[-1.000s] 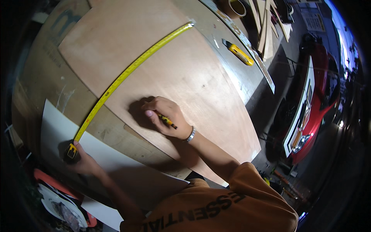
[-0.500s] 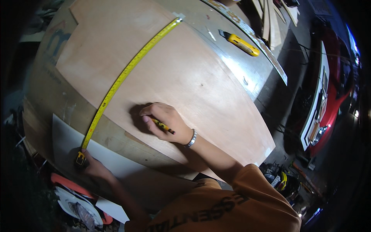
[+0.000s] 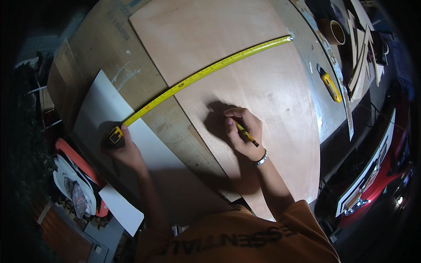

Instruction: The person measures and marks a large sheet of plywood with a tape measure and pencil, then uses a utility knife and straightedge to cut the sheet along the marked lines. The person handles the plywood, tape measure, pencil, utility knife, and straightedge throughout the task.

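My left hand is closed round a black and yellow tape measure, over a white sheet at the left of the bench. Its yellow blade runs out across a thin light-brown plywood sheet, and the hooked end lies by the sheet's far right edge. Above the plywood, near its left edge, my right hand pinches a yellow and black pencil that slants between thumb and fingers. The pencil's tip is hidden by the fingers.
A yellow utility knife lies right of the plywood, beside a long stained metal strip. Wood offcuts and a roll of tape are at the far right. A red car stands beyond. At lower left is an orange and white object.
The view has turned, so the tape blade now slants more across the picture. My left hand still grips the tape measure, and my right hand still holds the pencil over the plywood.
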The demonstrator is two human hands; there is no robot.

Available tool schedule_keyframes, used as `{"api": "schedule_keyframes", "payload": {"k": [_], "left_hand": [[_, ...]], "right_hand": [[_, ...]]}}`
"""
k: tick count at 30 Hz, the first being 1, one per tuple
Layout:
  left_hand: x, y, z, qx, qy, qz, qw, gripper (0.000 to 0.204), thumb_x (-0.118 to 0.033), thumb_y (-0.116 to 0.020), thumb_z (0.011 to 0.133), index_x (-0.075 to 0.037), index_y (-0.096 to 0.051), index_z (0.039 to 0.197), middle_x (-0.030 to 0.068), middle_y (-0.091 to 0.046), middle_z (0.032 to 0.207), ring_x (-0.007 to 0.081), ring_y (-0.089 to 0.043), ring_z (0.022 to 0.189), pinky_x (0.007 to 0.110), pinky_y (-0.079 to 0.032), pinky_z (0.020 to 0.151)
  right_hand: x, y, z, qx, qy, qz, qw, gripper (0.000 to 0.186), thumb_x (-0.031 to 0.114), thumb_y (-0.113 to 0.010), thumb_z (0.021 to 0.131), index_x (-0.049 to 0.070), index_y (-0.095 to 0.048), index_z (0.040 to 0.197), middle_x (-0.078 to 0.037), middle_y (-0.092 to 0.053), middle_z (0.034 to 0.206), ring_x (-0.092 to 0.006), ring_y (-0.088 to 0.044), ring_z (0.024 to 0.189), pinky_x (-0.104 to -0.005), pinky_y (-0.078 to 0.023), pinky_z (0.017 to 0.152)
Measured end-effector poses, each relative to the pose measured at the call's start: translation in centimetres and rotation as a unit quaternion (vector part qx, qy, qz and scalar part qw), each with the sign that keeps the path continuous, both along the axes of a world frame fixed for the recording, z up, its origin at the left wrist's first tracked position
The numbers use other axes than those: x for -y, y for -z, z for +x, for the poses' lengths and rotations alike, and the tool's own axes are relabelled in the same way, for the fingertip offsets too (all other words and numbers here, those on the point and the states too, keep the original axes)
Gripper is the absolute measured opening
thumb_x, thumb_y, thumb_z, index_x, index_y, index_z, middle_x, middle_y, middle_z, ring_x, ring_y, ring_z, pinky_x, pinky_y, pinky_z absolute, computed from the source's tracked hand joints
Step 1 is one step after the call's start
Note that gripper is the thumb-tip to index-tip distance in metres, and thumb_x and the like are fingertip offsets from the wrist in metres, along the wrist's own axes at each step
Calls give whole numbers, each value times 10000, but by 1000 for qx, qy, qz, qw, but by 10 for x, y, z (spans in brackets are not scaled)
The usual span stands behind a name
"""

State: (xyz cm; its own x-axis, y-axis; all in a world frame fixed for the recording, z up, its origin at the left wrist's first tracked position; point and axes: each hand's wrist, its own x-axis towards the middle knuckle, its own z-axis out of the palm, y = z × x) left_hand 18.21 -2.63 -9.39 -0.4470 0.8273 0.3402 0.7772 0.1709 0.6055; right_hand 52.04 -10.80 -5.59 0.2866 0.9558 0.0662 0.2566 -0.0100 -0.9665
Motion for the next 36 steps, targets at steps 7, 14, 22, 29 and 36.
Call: {"api": "schedule_keyframes", "payload": {"k": [7, 14, 22, 29, 36], "left_hand": [[-3, -7, 12, 50, -20, -14, 998, 804, -388, -867, 799, 118, -473, 1284, 262, -593, 1199, 334, -635, 1091, 412, -545, 936], [-3, -10, 11, -11, -27, -25, 999, 829, -424, -865, 788, 126, -479, 1274, 293, -595, 1215, 362, -642, 1085, 437, -531, 954], [-5, -10, 17, 32, 6, 23, 999, 753, -355, -892, 772, 168, -520, 1166, 294, -638, 1143, 363, -666, 1028, 439, -553, 911], [-2, -6, 5, 4, 18, 74, 997, 804, -427, -897, 746, 165, -490, 1106, 277, -636, 1051, 361, -673, 961, 426, -579, 807], [31, -33, 10, 146, 26, 39, 988, 785, -425, -885, 756, 186, -492, 1054, 296, -649, 1006, 358, -682, 901, 431, -583, 778]], "right_hand": [[-5, 1, -1, 58, -9, 49, 997, 100, 16, -581, 922, -11, -636, 1001, -114, -696, 888, -173, -651, 702, -291, -517, 669], [7, -1, -8, -10, 77, 42, 996, 114, 25, -589, 956, -2, -660, 1041, -147, -658, 889, -246, -657, 795, -329, -515, 727], [193, -46, -68, 57, -29, -120, 991, 151, 214, -636, 975, 69, -613, 937, -97, -640, 790, -307, -642, 773, -397, -522, 763], [361, -102, -87, 70, 79, -419, 902, 227, 259, -580, 1019, 52, -609, 930, -122, -672, 747, -337, -679, 767, -439, -532, 774], [400, -15, -154, -391, 402, -361, 745, 684, 457, -635, 988, -101, -519, 1365, -203, -690, 1160, -270, -646, 1145, -339, -493, 984]]}}
